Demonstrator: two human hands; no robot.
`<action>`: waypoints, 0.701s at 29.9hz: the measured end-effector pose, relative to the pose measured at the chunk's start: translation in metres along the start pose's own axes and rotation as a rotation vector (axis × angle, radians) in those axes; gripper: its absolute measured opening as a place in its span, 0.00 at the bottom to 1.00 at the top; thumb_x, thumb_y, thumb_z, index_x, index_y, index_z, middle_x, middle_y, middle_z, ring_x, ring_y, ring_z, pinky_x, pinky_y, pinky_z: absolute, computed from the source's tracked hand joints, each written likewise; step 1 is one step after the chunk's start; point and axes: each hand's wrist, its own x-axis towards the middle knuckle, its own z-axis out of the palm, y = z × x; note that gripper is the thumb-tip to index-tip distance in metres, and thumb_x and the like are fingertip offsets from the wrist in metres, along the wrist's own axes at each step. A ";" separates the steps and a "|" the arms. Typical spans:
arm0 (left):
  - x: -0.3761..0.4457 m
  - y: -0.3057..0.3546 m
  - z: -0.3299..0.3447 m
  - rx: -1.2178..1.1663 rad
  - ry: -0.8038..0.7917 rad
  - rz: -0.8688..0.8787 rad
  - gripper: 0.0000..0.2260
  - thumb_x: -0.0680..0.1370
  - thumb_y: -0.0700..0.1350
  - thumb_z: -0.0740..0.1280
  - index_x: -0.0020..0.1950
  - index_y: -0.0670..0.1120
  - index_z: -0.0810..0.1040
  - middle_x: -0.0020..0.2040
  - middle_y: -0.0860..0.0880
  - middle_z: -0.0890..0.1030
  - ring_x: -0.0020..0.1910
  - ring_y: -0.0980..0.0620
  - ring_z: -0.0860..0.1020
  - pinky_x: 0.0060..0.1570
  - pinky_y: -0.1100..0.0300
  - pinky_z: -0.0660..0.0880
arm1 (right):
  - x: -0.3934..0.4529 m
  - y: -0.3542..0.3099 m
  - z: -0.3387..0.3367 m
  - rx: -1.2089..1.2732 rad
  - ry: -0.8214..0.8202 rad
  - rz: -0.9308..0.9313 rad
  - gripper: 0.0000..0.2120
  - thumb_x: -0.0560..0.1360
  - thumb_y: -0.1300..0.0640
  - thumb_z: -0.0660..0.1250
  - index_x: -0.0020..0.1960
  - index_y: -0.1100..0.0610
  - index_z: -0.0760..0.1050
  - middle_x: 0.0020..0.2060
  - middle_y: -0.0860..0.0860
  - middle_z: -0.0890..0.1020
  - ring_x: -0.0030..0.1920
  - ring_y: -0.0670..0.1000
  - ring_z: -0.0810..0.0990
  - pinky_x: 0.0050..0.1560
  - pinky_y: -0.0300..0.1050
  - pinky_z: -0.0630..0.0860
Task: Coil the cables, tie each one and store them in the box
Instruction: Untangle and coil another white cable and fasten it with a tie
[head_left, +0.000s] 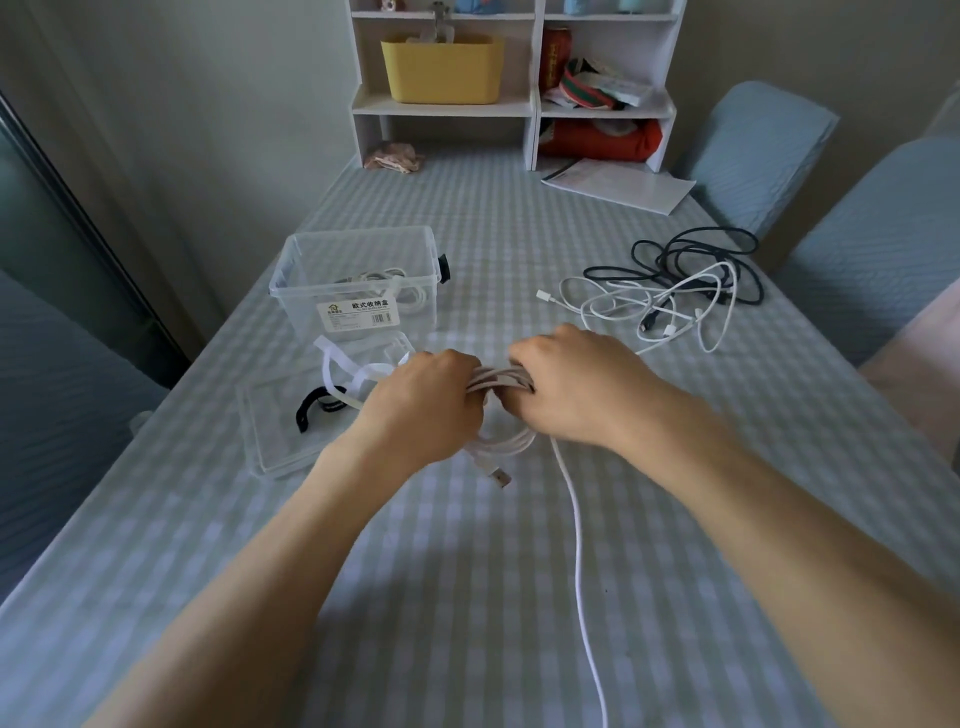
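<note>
hands: left hand (423, 402) and right hand (569, 387) both gripping white cable coil (501, 384) | clear box (358, 283) label: 欧式收纳盒

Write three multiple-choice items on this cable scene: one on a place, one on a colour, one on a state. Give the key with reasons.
1. Where is the clear box?
A. Left of the hands
B. On the shelf
C. On a chair

2. What colour is the bin on the shelf?
A. Red
B. Yellow
C. Black

3. What state is the white cable in the hands?
A. Fully coiled and tied
B. Partly coiled, tail loose
C. In the box

Key: 1 A, it stands on the table left of both hands; 2 B, plainly yellow; 3 B, the left hand and right hand grip loops while a tail trails toward the camera.
</note>
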 end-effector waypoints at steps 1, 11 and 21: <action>0.002 -0.002 -0.001 -0.028 -0.019 -0.041 0.08 0.78 0.42 0.60 0.44 0.45 0.78 0.43 0.45 0.80 0.43 0.43 0.79 0.36 0.56 0.69 | -0.002 0.000 0.004 0.067 0.011 0.046 0.17 0.76 0.42 0.62 0.35 0.51 0.64 0.34 0.47 0.71 0.38 0.55 0.74 0.36 0.46 0.64; 0.007 -0.007 0.004 0.005 0.035 -0.166 0.07 0.76 0.38 0.61 0.41 0.46 0.76 0.40 0.46 0.76 0.34 0.48 0.74 0.27 0.59 0.63 | -0.033 0.002 0.026 0.670 -0.170 0.315 0.16 0.81 0.53 0.62 0.39 0.62 0.77 0.25 0.51 0.82 0.23 0.49 0.79 0.26 0.42 0.75; 0.004 -0.004 0.000 -0.202 0.001 0.115 0.15 0.80 0.51 0.67 0.37 0.44 0.80 0.26 0.53 0.74 0.26 0.57 0.72 0.27 0.66 0.64 | -0.011 0.033 0.021 0.753 0.413 0.203 0.06 0.79 0.56 0.67 0.47 0.52 0.82 0.25 0.48 0.77 0.23 0.43 0.73 0.30 0.37 0.68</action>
